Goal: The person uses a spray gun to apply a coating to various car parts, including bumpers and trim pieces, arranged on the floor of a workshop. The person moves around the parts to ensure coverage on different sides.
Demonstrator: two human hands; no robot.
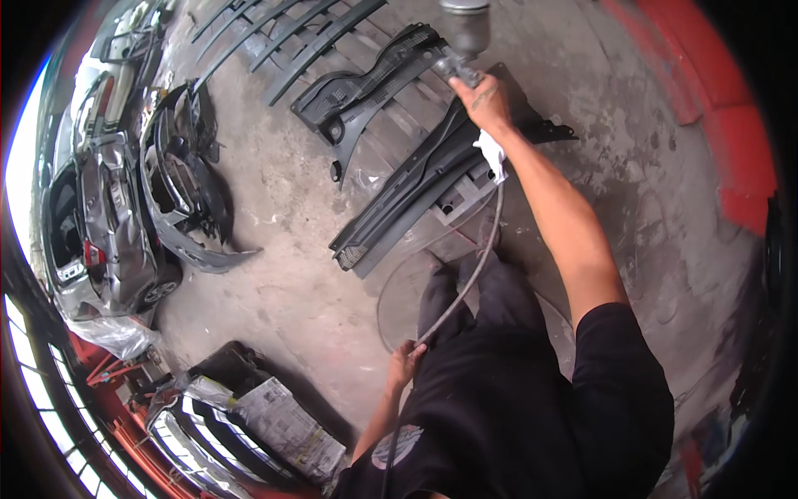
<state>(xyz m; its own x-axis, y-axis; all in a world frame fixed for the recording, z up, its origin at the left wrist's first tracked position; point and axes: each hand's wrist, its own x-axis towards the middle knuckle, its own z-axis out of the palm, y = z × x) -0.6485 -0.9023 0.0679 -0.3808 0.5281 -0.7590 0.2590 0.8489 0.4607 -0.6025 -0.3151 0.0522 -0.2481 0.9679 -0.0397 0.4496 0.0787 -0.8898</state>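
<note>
The right hand (485, 100) grips a spray gun (462, 37) above black trim panels (407, 195) on the floor (283, 208); the left hand (406, 359) is closed around its hose (474, 274). A detached bumper (179, 200) lies well apart.

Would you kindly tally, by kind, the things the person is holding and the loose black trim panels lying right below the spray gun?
Spray gun: 1
Air hose: 1
White rag: 1
Black cowl trim panels: 2
Total: 5
</note>
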